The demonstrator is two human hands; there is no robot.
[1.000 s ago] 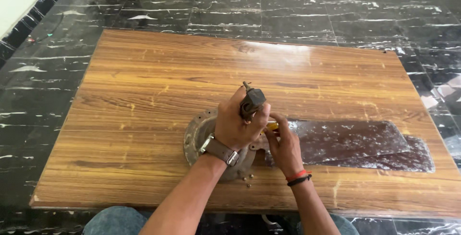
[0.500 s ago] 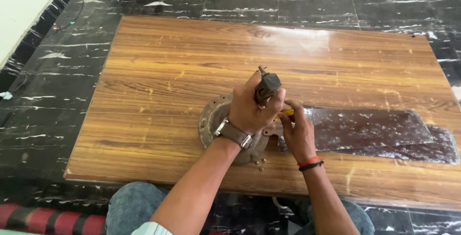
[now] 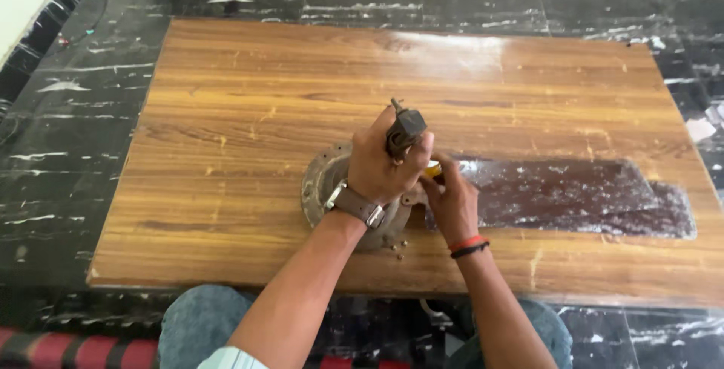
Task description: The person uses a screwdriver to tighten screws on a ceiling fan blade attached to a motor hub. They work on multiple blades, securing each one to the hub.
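A round rusty metal disc with a dark upright fitting lies low in the middle of the frame, close to the near edge of the wooden surface. The left hand is wrapped around the fitting from above, covering much of the disc. The right hand, just beside it to the right, pinches a small yellow-tipped tool against the fitting's base. A dark patch on the surface stretches right from the hands. Bare wood lies open toward the top, left and upper right; black marble floor surrounds the surface.
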